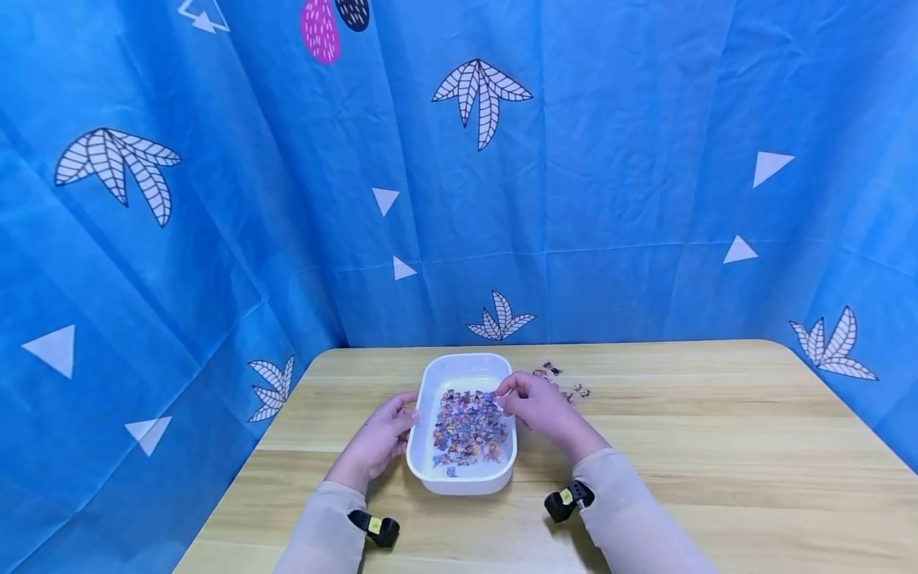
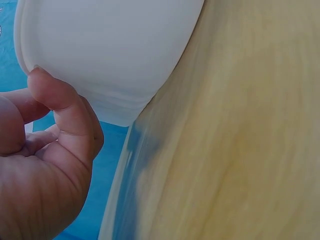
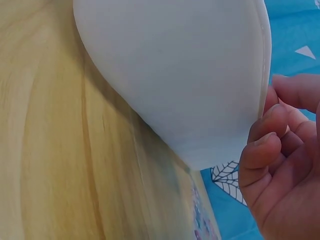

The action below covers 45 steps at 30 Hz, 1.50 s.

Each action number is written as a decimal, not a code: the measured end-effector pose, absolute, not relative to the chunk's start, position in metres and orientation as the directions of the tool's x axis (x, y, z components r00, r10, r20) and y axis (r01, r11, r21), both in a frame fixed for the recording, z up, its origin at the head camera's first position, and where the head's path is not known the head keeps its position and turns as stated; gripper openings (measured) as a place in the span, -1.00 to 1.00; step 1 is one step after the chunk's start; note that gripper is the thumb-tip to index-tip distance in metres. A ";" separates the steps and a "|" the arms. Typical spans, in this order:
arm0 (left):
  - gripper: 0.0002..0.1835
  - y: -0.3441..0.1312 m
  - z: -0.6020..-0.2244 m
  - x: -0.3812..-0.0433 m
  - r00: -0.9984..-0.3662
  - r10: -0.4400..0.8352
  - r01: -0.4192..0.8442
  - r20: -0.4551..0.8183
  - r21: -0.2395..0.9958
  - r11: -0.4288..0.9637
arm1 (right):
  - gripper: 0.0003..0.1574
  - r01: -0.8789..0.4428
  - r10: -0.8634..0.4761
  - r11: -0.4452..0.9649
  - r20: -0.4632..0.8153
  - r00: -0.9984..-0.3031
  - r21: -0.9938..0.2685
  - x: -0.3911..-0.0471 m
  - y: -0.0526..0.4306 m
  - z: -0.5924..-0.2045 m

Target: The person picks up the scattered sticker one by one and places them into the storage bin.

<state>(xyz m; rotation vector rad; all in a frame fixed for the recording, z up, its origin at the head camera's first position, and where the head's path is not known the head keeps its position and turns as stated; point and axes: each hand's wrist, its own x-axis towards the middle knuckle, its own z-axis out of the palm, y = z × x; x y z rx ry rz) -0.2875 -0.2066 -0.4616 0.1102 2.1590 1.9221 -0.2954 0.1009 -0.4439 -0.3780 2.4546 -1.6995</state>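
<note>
A white plastic tub (image 1: 461, 486) stands on the table, its bottom spread with many small, colourful jigsaw puzzle pieces (image 1: 469, 426). My left hand (image 1: 380, 438) holds the tub's left side, thumb at the rim and fingers against the outer wall. In the left wrist view that hand (image 2: 55, 145) is curled by the tub's wall (image 2: 115, 45). My right hand (image 1: 541, 408) reaches over the right rim, thumb and index fingertips close together beside the pieces. The right wrist view shows this hand's (image 3: 285, 155) bent fingers along the rim; whether a piece is between the fingertips I cannot tell.
A few loose puzzle pieces (image 1: 579, 391) lie on the wooden table (image 1: 717, 446) beyond the right hand. A blue patterned curtain (image 1: 610, 175) hangs behind the table and along its sides. Both wrists wear black camera straps (image 1: 566, 498).
</note>
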 end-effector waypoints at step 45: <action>-0.47 -0.207 -0.461 -0.286 -0.961 0.241 -0.106 -0.133 0.987 0.123 | -0.61 -0.105 -0.085 0.452 0.075 -0.994 -0.886 -0.317 0.211 -0.445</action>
